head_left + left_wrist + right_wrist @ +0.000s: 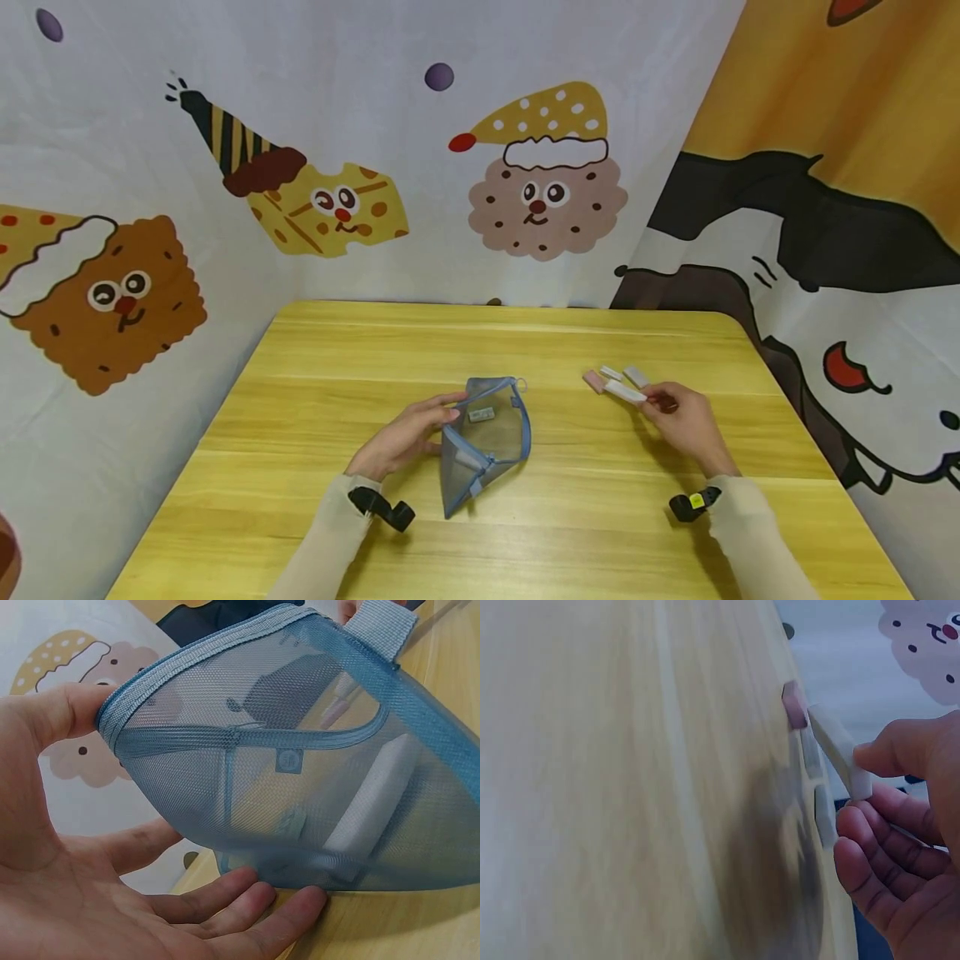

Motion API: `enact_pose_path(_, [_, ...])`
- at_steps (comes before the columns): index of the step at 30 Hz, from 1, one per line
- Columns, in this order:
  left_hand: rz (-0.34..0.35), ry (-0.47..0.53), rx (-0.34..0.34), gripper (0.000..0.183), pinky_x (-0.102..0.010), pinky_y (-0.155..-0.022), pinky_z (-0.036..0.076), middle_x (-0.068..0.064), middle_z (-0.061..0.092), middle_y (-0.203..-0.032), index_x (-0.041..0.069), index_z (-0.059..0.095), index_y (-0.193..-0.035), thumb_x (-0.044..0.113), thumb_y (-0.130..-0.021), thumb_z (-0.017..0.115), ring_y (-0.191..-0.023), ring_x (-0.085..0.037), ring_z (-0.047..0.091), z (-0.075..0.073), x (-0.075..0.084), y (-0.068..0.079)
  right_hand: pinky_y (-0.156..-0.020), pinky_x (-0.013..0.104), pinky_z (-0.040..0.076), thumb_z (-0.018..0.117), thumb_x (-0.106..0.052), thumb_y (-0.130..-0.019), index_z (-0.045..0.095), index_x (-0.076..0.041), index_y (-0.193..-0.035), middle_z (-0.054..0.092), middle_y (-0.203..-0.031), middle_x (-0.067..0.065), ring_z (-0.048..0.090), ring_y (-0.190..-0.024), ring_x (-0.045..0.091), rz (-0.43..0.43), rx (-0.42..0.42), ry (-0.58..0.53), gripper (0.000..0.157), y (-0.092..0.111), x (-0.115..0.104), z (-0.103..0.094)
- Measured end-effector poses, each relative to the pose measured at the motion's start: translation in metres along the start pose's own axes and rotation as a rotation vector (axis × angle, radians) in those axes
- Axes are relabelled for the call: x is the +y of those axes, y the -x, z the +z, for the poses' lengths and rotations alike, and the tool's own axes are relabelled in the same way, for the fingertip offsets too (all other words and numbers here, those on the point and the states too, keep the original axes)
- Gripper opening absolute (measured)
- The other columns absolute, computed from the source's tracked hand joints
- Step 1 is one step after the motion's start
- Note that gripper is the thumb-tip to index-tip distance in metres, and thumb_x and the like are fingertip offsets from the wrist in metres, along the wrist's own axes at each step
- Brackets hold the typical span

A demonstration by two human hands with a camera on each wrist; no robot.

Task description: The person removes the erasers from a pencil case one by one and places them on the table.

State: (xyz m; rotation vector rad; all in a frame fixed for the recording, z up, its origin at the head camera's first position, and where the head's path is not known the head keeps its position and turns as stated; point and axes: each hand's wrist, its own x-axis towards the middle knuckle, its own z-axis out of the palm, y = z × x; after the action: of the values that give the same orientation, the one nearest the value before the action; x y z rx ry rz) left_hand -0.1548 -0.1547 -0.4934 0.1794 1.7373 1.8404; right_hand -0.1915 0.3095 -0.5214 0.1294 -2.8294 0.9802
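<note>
My left hand (400, 440) holds a blue mesh zip pouch (187, 780) by its side, thumb at the rim and fingers against the lower part. The pouch's zip stands open. Inside it lie a small printed eraser (482, 414) and, seen through the mesh, a long white block (373, 802). Further right, my right hand (690, 421) pinches a white eraser (840, 750) between thumb and fingers, raised at a tilt. Around it on the table lie a pink eraser (593, 382), a smaller white one (611, 372) and a grey one (636, 377).
A wood-grain table (360, 350) carries everything. Behind it and at the sides hangs a cloth (360, 67) printed with cartoon figures. Each wrist bears a black strap with a small camera (693, 504).
</note>
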Motion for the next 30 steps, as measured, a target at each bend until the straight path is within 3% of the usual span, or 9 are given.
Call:
enact_pose_path(6, [0.002,0.0,-0.001,0.071,-0.065,-0.115,0.039,-0.021,0.022,-0.169,0.009,0.03,-0.162,0.035,-0.102,0.057,-0.153,-0.046,0.025,0.002,0.001,0.0,-0.067,0.022,0.05,0.073,-0.02,-0.095,0.074,-0.004,-0.11,0.072,-0.095,0.011,0.064,-0.083,0.018,0.03,-0.021,0.044,0.022,0.005,0.008,-0.004])
enact_pose_path(20, [0.001,-0.014,-0.002,0.071,-0.066,-0.115,0.039,-0.023,0.021,-0.168,0.008,0.028,-0.163,0.035,-0.102,0.056,-0.154,-0.047,0.022,0.0,-0.001,0.0,-0.06,0.025,0.05,0.072,-0.023,-0.096,0.069,-0.001,-0.116,0.069,-0.1,0.013,0.06,-0.079,0.019,0.123,-0.175,0.053,0.03,0.003,0.009,-0.008])
enact_pose_path(30, [0.003,-0.018,-0.003,0.071,-0.065,-0.114,0.039,-0.024,0.022,-0.168,0.008,0.029,-0.162,0.034,-0.102,0.056,-0.154,-0.048,0.022,0.0,0.001,0.0,-0.077,0.039,0.054,0.074,-0.019,-0.094,0.066,0.001,-0.126,0.066,-0.115,0.022,0.067,-0.096,0.031,0.057,-0.09,0.037,0.039,0.008,-0.005,-0.007])
